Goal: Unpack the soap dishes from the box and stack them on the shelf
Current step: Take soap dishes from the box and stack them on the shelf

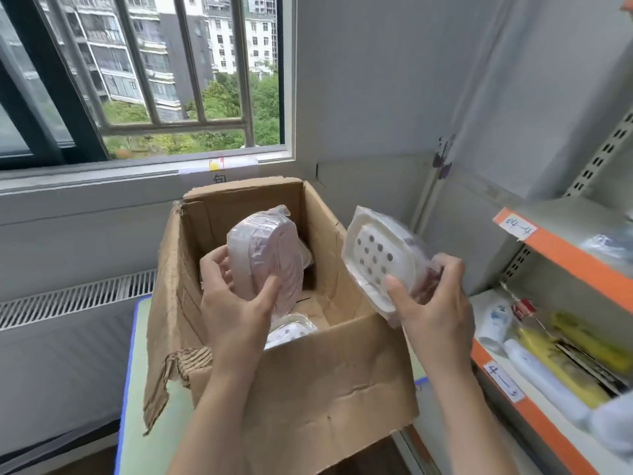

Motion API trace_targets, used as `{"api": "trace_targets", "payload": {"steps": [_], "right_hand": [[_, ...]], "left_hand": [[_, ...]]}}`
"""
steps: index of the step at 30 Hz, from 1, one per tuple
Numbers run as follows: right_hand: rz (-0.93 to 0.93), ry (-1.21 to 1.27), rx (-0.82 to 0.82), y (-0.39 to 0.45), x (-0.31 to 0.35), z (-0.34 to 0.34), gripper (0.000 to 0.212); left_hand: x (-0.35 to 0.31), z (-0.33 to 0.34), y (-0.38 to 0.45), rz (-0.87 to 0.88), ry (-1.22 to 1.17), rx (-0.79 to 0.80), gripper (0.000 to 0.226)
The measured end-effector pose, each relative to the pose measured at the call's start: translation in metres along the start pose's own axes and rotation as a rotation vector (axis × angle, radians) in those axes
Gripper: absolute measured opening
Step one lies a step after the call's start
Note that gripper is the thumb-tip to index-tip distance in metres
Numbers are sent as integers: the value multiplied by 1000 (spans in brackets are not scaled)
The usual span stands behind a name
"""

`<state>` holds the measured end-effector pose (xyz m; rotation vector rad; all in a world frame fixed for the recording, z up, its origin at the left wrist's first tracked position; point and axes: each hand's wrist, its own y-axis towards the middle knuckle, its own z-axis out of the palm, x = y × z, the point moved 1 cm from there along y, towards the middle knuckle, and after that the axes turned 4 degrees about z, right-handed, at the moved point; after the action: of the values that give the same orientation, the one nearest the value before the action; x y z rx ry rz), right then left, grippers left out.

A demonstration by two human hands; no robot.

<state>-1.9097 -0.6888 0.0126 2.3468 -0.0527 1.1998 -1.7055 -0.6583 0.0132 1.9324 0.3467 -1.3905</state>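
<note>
A pink wrapped soap dish pack (265, 257) is held just above the open cardboard box (284, 382), the left hand (236, 296) grasping it with thumb across the front and fingers curled behind. The right hand (431, 296) grasps a white soap dish (376, 262) in clear plastic wrap, its perforated tray facing the camera, tilted and lifted out past the box's right wall, toward the shelf (561, 265). Another wrapped dish (291, 332) lies low in the box, partly hidden by the left forearm. The box stands on a pale green surface (137, 389) below the window (144, 73). The shelf at right has orange edges with handwritten labels (520, 228); yellow packets (565, 365) and white bottles (493, 323) fill the lower level.

Judging by this, the step in hand is lifting dishes out. The next move likely calls for carrying both rightward to a free spot on the shelf and setting them flat, one atop the other, so the stack sits level
</note>
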Motion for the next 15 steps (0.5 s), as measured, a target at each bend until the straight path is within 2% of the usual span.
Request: {"api": "trace_targets", "payload": {"steps": [8,15], "right_hand": [[106,64,-217,-24,-45,-71,44],[215,45,-368,-66,-87,-172,51]], "left_hand": [[-22,43,-38,34,-172,172,52],[-64,87,-98,72,-328,291,43]]}}
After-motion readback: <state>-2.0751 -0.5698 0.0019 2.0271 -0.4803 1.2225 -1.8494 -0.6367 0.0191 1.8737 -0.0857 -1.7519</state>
